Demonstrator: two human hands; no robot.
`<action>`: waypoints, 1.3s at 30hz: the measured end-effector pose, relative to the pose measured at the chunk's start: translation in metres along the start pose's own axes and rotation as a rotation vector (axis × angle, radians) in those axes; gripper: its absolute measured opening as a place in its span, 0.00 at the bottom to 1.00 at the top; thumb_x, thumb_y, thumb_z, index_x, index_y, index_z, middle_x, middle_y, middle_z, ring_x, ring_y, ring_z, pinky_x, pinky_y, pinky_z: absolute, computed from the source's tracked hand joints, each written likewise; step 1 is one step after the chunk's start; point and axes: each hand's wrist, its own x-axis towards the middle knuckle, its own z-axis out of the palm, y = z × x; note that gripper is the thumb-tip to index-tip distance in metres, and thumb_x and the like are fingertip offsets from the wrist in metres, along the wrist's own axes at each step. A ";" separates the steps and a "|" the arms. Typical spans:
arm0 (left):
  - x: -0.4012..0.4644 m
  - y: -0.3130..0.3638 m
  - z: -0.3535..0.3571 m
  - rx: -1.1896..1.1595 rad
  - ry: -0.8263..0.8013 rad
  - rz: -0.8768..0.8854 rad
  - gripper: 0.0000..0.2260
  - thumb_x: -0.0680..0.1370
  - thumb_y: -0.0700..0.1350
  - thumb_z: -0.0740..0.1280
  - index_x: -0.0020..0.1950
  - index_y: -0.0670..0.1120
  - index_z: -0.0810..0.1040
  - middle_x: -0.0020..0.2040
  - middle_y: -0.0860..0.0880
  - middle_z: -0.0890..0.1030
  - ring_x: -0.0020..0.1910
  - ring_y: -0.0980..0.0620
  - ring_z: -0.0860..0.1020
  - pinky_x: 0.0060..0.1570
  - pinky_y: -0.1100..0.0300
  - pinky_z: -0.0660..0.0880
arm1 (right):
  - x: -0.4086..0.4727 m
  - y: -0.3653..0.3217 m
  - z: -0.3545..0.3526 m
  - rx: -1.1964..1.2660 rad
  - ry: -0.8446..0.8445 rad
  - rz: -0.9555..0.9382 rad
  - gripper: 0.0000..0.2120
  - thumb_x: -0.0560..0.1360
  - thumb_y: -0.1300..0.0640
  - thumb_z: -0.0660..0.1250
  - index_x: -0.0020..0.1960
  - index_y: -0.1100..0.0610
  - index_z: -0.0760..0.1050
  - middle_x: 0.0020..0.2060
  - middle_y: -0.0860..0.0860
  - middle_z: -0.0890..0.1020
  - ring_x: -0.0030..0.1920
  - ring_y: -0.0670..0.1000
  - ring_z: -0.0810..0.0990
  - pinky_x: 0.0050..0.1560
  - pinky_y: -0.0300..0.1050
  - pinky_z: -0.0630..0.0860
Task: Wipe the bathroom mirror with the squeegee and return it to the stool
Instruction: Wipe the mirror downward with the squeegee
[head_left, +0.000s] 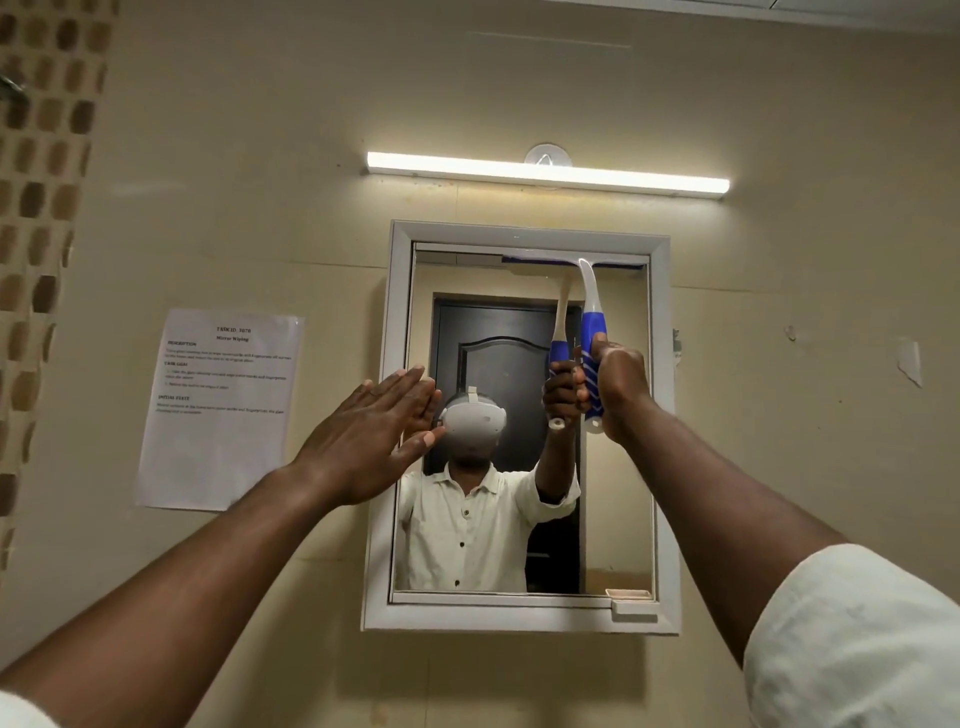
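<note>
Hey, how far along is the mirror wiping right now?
Early on. Done: the squeegee is picked up, gripped by its blue handle in the right hand. In hand: its blade sits at the top edge of the mirror glass, placed for a downward pull, while the open left hand rests flat at the mirror's left frame. Left: wiping the glass below and returning the squeegee to the stool, which is out of view.

Squeegee (590, 332): glossy plastic. Mirror (613, 415): smooth reflective glass, matt white frame. Notice (218, 405): matt paper.
</note>
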 end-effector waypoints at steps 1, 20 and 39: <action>0.000 0.000 0.001 -0.006 0.000 -0.001 0.29 0.79 0.60 0.50 0.76 0.53 0.42 0.77 0.57 0.41 0.74 0.61 0.40 0.73 0.60 0.41 | 0.001 0.002 -0.001 0.005 0.004 -0.002 0.18 0.78 0.48 0.54 0.51 0.62 0.72 0.32 0.54 0.72 0.30 0.51 0.69 0.32 0.46 0.65; -0.023 0.010 0.035 -0.074 -0.042 -0.037 0.30 0.79 0.60 0.51 0.77 0.51 0.47 0.78 0.52 0.47 0.76 0.56 0.46 0.73 0.54 0.46 | -0.042 0.067 -0.024 0.062 -0.071 0.078 0.16 0.79 0.48 0.53 0.51 0.61 0.70 0.31 0.52 0.70 0.28 0.49 0.66 0.29 0.43 0.62; -0.103 0.071 0.126 -0.207 -0.166 -0.066 0.29 0.80 0.55 0.54 0.77 0.50 0.45 0.78 0.53 0.44 0.76 0.58 0.42 0.73 0.56 0.41 | -0.167 0.185 -0.056 -0.031 0.071 0.154 0.13 0.80 0.52 0.53 0.44 0.57 0.71 0.28 0.53 0.73 0.25 0.50 0.68 0.26 0.42 0.66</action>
